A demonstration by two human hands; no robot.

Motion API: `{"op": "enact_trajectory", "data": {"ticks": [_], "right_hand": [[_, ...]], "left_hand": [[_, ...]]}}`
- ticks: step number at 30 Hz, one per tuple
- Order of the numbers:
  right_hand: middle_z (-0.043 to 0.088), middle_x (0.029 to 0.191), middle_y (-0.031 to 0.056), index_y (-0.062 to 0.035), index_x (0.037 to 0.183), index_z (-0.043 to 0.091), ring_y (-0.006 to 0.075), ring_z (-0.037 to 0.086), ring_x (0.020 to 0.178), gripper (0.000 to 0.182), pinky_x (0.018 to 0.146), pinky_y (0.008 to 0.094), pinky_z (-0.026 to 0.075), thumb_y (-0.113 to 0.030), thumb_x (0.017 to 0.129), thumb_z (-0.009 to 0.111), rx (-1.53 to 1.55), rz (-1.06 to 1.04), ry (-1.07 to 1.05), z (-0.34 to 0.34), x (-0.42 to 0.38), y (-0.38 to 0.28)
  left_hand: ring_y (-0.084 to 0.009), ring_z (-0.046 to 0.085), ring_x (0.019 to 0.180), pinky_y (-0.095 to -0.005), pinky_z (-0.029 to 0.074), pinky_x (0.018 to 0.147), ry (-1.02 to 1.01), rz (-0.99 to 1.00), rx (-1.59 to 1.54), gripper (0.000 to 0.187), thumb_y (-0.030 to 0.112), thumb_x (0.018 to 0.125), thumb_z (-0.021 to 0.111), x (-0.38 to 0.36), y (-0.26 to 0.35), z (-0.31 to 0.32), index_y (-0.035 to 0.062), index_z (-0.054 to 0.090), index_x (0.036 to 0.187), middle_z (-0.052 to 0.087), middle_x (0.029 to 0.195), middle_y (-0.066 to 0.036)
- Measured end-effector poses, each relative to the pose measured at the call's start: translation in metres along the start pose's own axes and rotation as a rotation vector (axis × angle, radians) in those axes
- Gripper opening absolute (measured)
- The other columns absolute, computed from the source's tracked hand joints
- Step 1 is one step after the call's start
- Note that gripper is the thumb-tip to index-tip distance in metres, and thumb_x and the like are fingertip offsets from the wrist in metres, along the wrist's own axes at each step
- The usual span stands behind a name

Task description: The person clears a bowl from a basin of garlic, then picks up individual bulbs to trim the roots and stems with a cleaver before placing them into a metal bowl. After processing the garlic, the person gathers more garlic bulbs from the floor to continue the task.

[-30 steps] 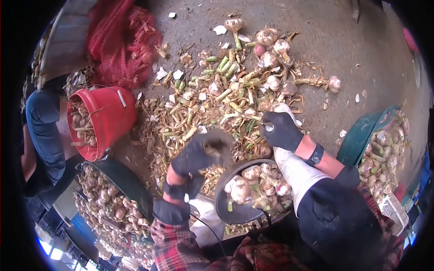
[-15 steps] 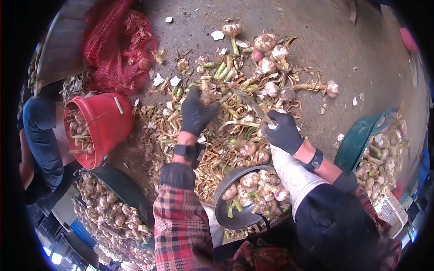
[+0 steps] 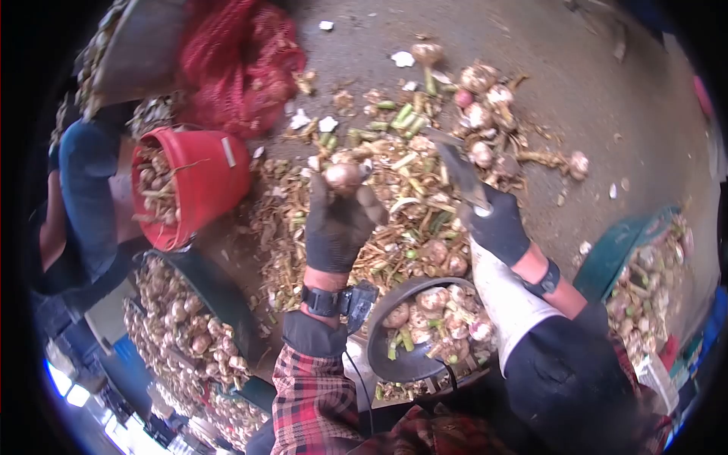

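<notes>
My left hand (image 3: 337, 227), in a dark glove, is closed around a garlic bulb (image 3: 343, 176) held up above the heap of trimmings. My right hand (image 3: 497, 227), also gloved, grips a long-bladed metal cutting tool (image 3: 469, 178) that points up and left, away from me. The tool is apart from the bulb, and its handle is mostly hidden in my fist. Between and below my hands lies a heap of cut stalks and dry skins (image 3: 406, 178). Close to my body a dark round bowl (image 3: 377, 356) holds several garlic bulbs.
Uncut garlic (image 3: 481, 117) lies on the floor ahead. At left are a red bucket (image 3: 216, 178), a red mesh sack (image 3: 246, 68) and a green tub (image 3: 208, 292) of garlic. Another green tub (image 3: 618, 243) stands right. A person's leg (image 3: 89, 205) is beside the bucket.
My left hand has come up out of the heap with a garlic bulb, its palm side turned more into view. The cutting tool now points more steeply away. The whole view has shifted slightly.
</notes>
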State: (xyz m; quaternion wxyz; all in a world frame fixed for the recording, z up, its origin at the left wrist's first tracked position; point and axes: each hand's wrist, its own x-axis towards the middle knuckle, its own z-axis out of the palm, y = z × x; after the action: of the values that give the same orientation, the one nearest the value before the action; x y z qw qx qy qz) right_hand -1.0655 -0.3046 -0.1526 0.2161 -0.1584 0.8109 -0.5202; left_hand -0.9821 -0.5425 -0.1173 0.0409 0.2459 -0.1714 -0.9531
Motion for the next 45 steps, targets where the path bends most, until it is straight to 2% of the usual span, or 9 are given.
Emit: {"op": "enact_trajectory", "data": {"ticks": [3,7,10,13,17,23,31,36,45], "right_hand": [[0.054,0.056,0.0132,-0.0001,0.074,0.059,0.0178,0.054,0.05,0.018,0.051,0.0335,0.044,-0.015,0.079,0.067,-0.004,0.015,0.039,-0.004,-0.002,0.0],[0.057,0.059,0.0139,-0.0003,0.078,0.06,0.0156,0.056,0.054,0.015,0.052,0.0337,0.045,-0.014,0.08,0.066,0.04,0.098,0.06,-0.011,-0.002,-0.001],[0.059,0.06,0.0131,0.0001,0.079,0.061,0.014,0.057,0.054,0.015,0.052,0.033,0.045,-0.014,0.081,0.066,0.071,0.115,0.085,-0.018,0.001,-0.005],[0.06,0.061,0.012,0.001,0.081,0.062,0.0142,0.057,0.055,0.015,0.053,0.0331,0.046,-0.014,0.081,0.065,0.045,0.035,0.202,-0.029,0.005,-0.004],[0.06,0.064,0.0156,0.0025,0.083,0.061,0.0185,0.059,0.058,0.018,0.056,0.0352,0.048,-0.015,0.081,0.067,0.016,0.107,0.205,-0.046,0.005,0.007],[0.061,0.066,0.0161,0.0024,0.085,0.062,0.0192,0.062,0.06,0.02,0.058,0.0345,0.049,-0.016,0.08,0.067,-0.033,0.218,0.223,-0.065,0.007,0.02],[0.063,0.069,0.0169,0.0027,0.092,0.063,0.0198,0.064,0.064,0.021,0.06,0.034,0.05,-0.015,0.08,0.066,-0.03,0.185,0.243,-0.066,0.007,0.023],[0.063,0.069,0.0161,0.0025,0.092,0.063,0.0182,0.062,0.062,0.021,0.06,0.0334,0.05,-0.014,0.08,0.067,-0.035,0.178,0.255,-0.063,0.006,0.026],[0.059,0.064,0.0109,0.0029,0.084,0.062,0.013,0.056,0.06,0.016,0.056,0.0317,0.047,-0.012,0.081,0.067,0.011,0.199,0.176,-0.042,0.003,0.013]], "left_hand": [[-0.0176,0.055,0.085,-0.0361,0.045,0.08,-0.254,0.276,-0.166,0.033,0.037,0.096,0.053,-0.015,0.07,0.007,0.0098,0.053,0.116,0.06,0.107,-0.004],[-0.0219,0.057,0.093,-0.0358,0.045,0.083,-0.378,0.48,-0.411,0.085,0.013,0.077,0.072,-0.028,0.119,0.027,-0.0048,0.022,0.144,0.054,0.127,-0.017],[-0.022,0.058,0.097,-0.0356,0.046,0.083,-0.076,0.552,0.11,0.074,0.009,0.079,0.071,0.025,0.076,0.024,0.0011,0.033,0.142,0.056,0.125,-0.015],[-0.0117,0.064,0.071,-0.0212,0.052,0.064,0.068,0.125,1.197,0.023,0.018,0.089,0.066,0.107,-0.014,0.029,0.0077,0.067,0.11,0.069,0.093,-0.006],[-0.0361,0.068,0.076,-0.0416,0.051,0.069,0.221,0.112,1.991,0.061,0.056,0.075,0.067,0.193,-0.097,0.046,-0.0045,0.069,0.086,0.066,0.075,-0.026],[-0.0343,0.068,0.07,-0.0391,0.051,0.068,0.328,0.116,1.873,0.054,0.05,0.073,0.066,0.232,-0.124,0.033,-0.0039,0.066,0.074,0.065,0.066,-0.024],[-0.0268,0.066,0.079,-0.0361,0.052,0.073,0.261,0.342,1.671,0.046,0.026,0.064,0.077,0.206,-0.102,0.032,-0.0022,0.059,0.096,0.067,0.087,-0.018],[-0.0158,0.065,0.088,-0.0266,0.052,0.08,0.077,0.382,1.263,0.038,0.004,0.077,0.07,0.194,-0.076,0.024,-0.0004,0.059,0.114,0.066,0.099,-0.008],[-0.0292,0.062,0.103,-0.0381,0.053,0.093,-0.051,0.172,0.686,0.047,-0.005,0.079,0.06,0.119,-0.021,0.029,-0.0045,0.048,0.124,0.057,0.117,-0.018]]}}
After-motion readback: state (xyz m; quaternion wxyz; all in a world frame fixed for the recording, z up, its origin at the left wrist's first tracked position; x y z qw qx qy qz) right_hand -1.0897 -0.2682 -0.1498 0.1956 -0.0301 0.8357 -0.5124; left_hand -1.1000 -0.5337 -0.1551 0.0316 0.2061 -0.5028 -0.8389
